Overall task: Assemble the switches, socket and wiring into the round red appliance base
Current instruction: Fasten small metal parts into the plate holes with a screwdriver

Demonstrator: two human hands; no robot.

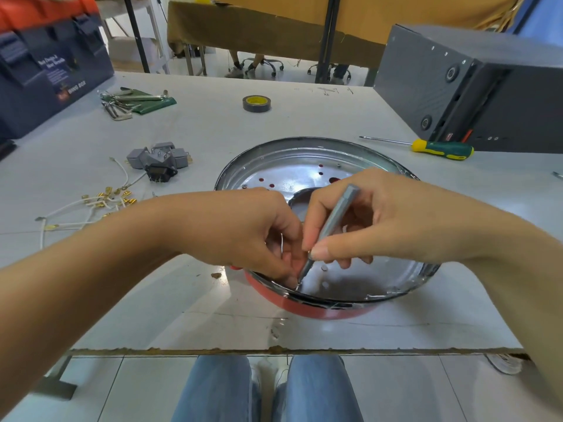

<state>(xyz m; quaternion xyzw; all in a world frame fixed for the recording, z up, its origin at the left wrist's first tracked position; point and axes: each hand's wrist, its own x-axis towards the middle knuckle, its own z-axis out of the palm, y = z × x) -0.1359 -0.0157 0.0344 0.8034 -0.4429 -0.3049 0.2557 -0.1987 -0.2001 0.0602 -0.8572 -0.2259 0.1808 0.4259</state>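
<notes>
Now — right hand (359,220) pinches slim metal screwdriver (332,226) | left hand (262,236) fingers curled, grasp unclear | shiny round base (320,309)

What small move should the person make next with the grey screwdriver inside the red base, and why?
Probably turn the grey screwdriver in place. The right hand grips it, with its tip down at the near inner wall of the red base, and the left hand's fingers are pressed right beside the tip, seemingly steadying something small. The switches and wires lie loose on the table.
</notes>
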